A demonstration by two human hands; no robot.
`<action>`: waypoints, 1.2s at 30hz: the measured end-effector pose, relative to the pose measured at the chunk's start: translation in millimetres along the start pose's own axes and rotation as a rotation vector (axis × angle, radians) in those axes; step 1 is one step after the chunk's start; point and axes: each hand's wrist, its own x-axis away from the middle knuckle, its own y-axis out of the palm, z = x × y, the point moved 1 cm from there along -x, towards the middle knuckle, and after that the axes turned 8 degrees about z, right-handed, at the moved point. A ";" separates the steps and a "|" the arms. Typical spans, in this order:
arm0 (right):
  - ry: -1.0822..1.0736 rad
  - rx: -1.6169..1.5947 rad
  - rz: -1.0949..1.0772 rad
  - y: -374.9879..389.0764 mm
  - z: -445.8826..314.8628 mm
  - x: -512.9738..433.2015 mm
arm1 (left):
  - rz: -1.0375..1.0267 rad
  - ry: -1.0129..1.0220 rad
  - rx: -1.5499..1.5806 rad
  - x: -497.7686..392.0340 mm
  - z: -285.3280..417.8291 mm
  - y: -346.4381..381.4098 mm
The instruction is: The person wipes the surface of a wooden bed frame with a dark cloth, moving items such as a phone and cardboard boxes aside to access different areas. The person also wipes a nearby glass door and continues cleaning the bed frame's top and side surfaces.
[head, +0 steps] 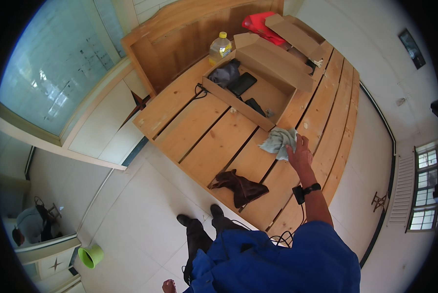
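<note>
My right hand [300,152], with a black strap and a small black device on its wrist, grips the edge of a crumpled grey-green cloth [280,142]. The cloth lies on a slatted wooden bed base [211,132], just below the near corner of an open cardboard box [237,102]. A dark brown crumpled piece, like leather or shiny fabric [242,188], rests nearer to me by the edge. Only a small part of my left hand [169,286] shows at the bottom rim, away from the bed; its fingers are not clear.
The box holds a dark bundle [226,74] and black flat objects [242,84]. Behind it stand a yellow-capped bottle [220,48], a red bag [262,27] and another cardboard box [296,34]. Black cables [283,238] hang beside me. A green bin [91,255] stands on the floor.
</note>
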 end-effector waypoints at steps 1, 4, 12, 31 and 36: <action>-0.040 0.035 0.012 -8.1 -4.2 7.3 | -0.044 0.012 -0.043 -5.1 6.7 -1.2; -0.015 -0.379 -0.227 -20.5 -39.2 49.0 | -0.247 0.036 -0.206 -25.6 36.0 -5.9; -0.477 -0.412 -0.406 -10.2 -136.3 140.7 | 0.115 0.383 0.001 -63.1 78.8 -17.4; -0.133 -0.416 -0.363 78.9 -267.7 107.0 | -0.146 0.493 -0.333 -118.4 132.3 -104.5; -0.096 -0.253 -0.444 69.1 -273.2 102.9 | -0.455 -0.257 0.203 -153.2 184.3 -99.1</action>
